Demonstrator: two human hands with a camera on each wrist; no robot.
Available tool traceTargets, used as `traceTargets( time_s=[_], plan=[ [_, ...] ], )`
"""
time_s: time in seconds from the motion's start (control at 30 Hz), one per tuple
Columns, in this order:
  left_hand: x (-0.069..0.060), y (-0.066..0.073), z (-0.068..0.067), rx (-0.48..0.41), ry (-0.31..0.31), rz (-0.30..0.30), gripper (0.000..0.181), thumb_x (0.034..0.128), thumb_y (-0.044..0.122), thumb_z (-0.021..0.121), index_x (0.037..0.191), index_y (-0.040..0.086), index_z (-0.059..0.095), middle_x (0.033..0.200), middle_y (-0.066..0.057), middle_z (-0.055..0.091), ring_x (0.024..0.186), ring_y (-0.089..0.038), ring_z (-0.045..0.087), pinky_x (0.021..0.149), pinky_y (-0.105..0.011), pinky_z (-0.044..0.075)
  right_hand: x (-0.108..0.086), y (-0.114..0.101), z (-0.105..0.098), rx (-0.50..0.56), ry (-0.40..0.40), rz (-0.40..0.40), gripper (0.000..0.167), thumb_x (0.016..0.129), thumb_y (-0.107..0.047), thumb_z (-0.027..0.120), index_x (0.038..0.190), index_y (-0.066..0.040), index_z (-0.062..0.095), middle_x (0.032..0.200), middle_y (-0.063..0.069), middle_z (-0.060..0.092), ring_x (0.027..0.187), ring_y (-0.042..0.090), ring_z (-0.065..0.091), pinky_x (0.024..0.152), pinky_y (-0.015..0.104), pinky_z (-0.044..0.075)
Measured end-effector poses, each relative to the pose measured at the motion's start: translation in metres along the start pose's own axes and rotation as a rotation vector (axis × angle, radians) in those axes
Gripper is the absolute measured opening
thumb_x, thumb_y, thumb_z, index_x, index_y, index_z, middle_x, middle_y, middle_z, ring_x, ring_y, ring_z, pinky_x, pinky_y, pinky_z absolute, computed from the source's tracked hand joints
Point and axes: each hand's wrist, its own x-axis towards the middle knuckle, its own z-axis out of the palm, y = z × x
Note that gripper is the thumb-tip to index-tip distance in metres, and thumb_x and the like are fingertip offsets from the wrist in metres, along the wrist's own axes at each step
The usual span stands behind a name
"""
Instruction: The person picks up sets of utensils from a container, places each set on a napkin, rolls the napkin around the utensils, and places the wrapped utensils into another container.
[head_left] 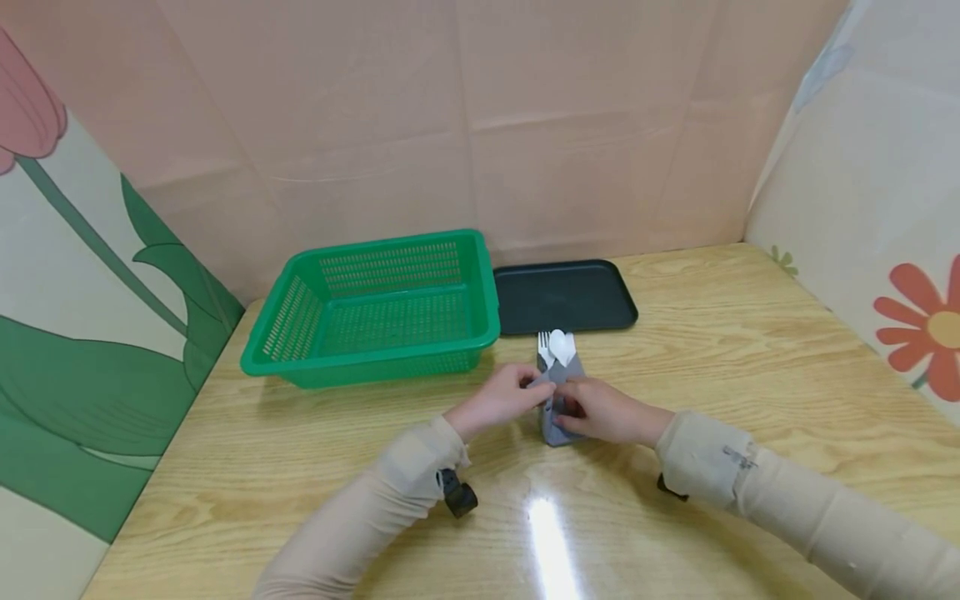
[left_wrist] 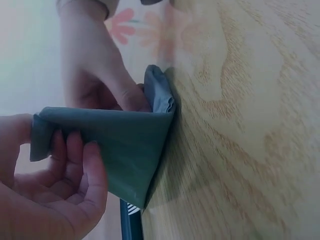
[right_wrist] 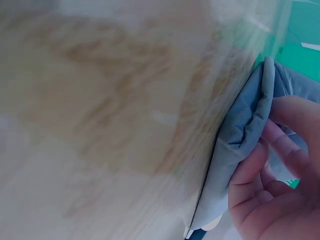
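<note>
A grey cloth napkin [head_left: 564,437], partly folded, lies on the table in front of the black tray. From its far end stick out a white fork [head_left: 544,342], a white spoon [head_left: 558,345] and a third white utensil [head_left: 571,345], probably a knife. My left hand [head_left: 501,400] pinches a raised flap of the napkin [left_wrist: 125,140] between thumb and fingers. On the other side, my right hand [head_left: 613,410] grips the napkin's near folded part, thumb and fingertips against the rolled edge [right_wrist: 257,122]. The utensils' lower ends are hidden in the cloth.
A green plastic basket [head_left: 296,364] stands at the back left. Right beside it lies the black tray [head_left: 562,296], near the back wall. Wood-grain tabletop [head_left: 720,333] extends to the right. Floral sheets hang at both sides.
</note>
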Motion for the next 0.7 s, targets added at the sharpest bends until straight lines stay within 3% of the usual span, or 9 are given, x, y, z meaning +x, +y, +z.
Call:
traceTargets(
  time_s=[0.3,0.43,0.7],
  plan=[
    [0.001,0.004,0.004,-0.05,-0.007,-0.018,0.022,0.0933,0.023,0.054,0.085,0.004,0.061,0.07,0.003,0.047,0.063,-0.01,0.041,0.055,-0.021,0.034,0.001,0.002,-0.001,0.115,0.022,0.069,0.033,0.082,-0.009,0.068,0.106,-0.003,0.046,0.073,0.001,0.055,0.063,0.005,0.046,0.055,0.019,0.041],
    [0.004,0.005,0.007,-0.057,-0.01,-0.016,0.023,0.0932,0.024,0.054,0.09,0.002,0.062,0.073,0.002,0.047,0.064,-0.01,0.041,0.056,-0.021,0.034,0.001,0.003,-0.001,0.137,0.025,0.104,0.031,0.082,-0.009,0.068,0.104,-0.002,0.047,0.077,0.003,0.057,0.067,0.007,0.048,0.058,0.02,0.042],
    [0.008,0.007,0.015,-0.077,0.004,-0.023,0.024,0.0932,0.024,0.055,0.086,0.003,0.062,0.069,0.003,0.046,0.063,-0.011,0.04,0.056,-0.02,0.034,-0.001,0.007,0.0,0.134,0.061,0.043,0.034,0.08,-0.008,0.069,0.103,0.0,0.046,0.079,0.006,0.06,0.067,0.007,0.051,0.059,0.019,0.044]
  ],
)
